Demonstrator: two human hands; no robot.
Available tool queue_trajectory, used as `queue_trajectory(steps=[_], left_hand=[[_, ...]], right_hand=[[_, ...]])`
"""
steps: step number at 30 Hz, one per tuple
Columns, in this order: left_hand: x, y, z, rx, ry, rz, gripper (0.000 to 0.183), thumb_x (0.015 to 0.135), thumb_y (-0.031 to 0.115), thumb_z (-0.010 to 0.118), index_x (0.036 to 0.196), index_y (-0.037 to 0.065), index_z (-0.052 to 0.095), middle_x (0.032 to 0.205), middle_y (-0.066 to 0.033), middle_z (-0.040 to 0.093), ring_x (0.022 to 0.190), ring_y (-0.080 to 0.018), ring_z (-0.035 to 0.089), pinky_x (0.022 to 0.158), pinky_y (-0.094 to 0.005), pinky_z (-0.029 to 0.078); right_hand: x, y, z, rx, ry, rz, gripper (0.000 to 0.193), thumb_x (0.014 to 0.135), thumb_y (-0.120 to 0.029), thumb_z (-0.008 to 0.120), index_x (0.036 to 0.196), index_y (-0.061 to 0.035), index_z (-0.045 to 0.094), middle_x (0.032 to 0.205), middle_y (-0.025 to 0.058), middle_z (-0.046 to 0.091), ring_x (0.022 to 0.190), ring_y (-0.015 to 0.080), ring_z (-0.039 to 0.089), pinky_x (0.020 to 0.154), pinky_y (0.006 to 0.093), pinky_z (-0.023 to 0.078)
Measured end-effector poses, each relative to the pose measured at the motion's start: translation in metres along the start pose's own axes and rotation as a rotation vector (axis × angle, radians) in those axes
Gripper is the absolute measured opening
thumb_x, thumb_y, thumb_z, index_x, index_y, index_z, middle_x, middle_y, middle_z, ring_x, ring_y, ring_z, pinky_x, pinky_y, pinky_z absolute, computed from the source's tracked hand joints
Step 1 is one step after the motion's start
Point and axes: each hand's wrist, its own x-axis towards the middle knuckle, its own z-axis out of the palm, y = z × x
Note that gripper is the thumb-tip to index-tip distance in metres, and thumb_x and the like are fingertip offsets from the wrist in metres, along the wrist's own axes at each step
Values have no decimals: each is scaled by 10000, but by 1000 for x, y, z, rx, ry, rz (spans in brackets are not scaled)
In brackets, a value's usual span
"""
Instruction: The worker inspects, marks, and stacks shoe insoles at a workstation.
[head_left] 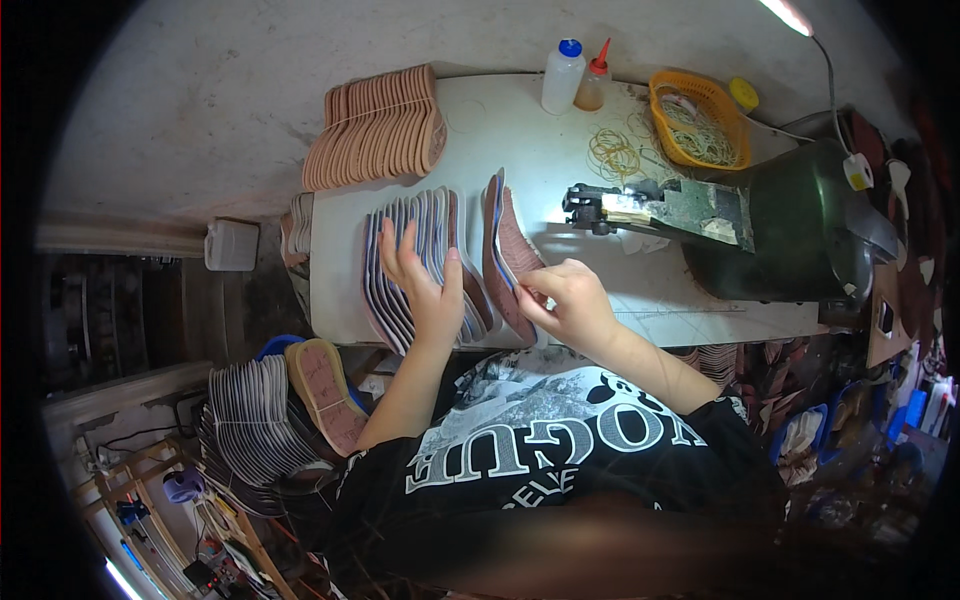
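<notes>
Right fingers (pixel 543 281) pinch insole (pixel 514 238) edge, left fingers (pixel 409 256) spread over stack (pixel 386 292), table (pixel 500 130) bare ahead

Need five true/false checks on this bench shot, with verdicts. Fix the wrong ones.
1. The right hand pinches the edge of the loose insole-shaped pieces. True.
2. The left hand is closed into a fist. False: it is open, spread over the standing row of insoles.
3. The yellow basket holds pale, stringy loops. True.
4. The red-tipped bottle stands left of the blue-capped bottle. False: the red-tipped bottle is on the right.
5. The tan bundle lies beyond the standing row of insoles, as seen by the wearer. True.
</notes>
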Motion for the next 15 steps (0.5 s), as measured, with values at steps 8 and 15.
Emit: queue_trajectory(steps=[8,15], left_hand=[[34,60,-12,-1566,-259,-678,477,923,259,627,1268,-9,435,1216,-132,573,1065,-147,583,898,-275,473],[30,106,-18,-1697,-589,-412,347,900,164,653,1154,-41,534,1059,-113,658,903,-131,638,822,-267,511]], right_hand=[[-8,9,-48,1209,-150,291,243,897,-190,659,961,44,669,869,68,679,748,116,611,699,268,498],[5,37,-38,1407,-346,216,387,829,-320,738,1017,7,650,921,40,660,802,111,603,731,252,493]])
